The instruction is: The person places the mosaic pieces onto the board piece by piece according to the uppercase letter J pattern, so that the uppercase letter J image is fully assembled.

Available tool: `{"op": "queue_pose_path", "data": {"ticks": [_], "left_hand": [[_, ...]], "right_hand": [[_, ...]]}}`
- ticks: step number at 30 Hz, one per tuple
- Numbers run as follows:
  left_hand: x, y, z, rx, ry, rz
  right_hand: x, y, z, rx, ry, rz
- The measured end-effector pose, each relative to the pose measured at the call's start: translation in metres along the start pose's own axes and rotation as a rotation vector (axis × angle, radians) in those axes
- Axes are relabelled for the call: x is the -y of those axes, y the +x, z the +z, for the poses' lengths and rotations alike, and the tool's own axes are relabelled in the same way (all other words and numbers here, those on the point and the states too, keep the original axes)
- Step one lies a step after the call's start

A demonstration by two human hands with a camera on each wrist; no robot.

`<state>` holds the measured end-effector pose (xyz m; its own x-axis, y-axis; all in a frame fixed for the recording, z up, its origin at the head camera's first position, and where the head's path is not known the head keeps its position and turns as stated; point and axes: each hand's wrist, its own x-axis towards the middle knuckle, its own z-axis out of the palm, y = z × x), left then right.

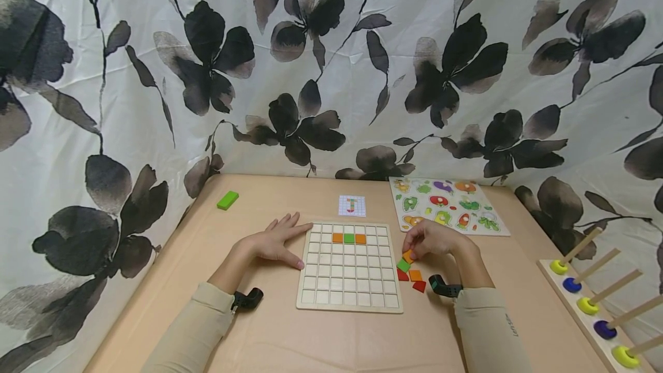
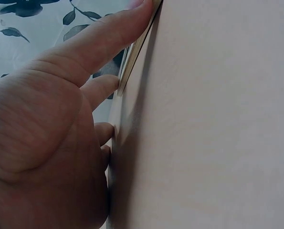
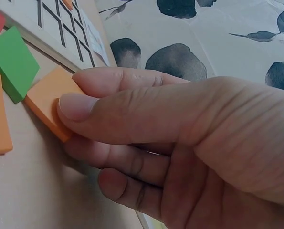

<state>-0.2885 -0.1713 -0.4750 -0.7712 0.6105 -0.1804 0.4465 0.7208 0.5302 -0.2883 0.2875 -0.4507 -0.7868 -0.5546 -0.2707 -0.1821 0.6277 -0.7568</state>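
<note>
A wooden grid board [image 1: 350, 305] lies on the table, with an orange, a green and an orange square tile [image 1: 360, 239] side by side in its second row. My left hand [image 1: 273, 242] rests at the board's left edge, fingers spread, thumb and index finger touching the frame. Just right of the board, my right hand [image 1: 434, 239] pinches an orange tile [image 3: 52, 102] between thumb and fingers. A green tile [image 3: 14, 64] lies right beside it. Close by are another orange tile [image 1: 415, 276] and red tiles [image 1: 419, 286].
Behind the board lies a small card [image 1: 352, 206] with a coloured grid pattern. A vegetable picture board [image 1: 445, 203] is at the back right, a green block [image 1: 228, 200] at the back left. A rack of pegs with rings [image 1: 587, 305] stands along the right edge.
</note>
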Motion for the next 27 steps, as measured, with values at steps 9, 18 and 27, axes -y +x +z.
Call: {"op": "queue_pose_path", "data": {"ticks": [9, 18, 27], "left_hand": [[0.0004, 0.0000, 0.0003, 0.000, 0.006, 0.000], [0.0002, 0.0005, -0.0005, -0.001, 0.002, -0.004], [0.0004, 0.0008, -0.0002, 0.002, 0.002, -0.003]], "right_hand": [[-0.0013, 0.0003, -0.0015, -0.027, 0.007, -0.006], [0.0003, -0.0030, -0.0053, -0.088, 0.012, -0.023], [0.0035, -0.0013, -0.0044, -0.175, 0.012, -0.080]]}}
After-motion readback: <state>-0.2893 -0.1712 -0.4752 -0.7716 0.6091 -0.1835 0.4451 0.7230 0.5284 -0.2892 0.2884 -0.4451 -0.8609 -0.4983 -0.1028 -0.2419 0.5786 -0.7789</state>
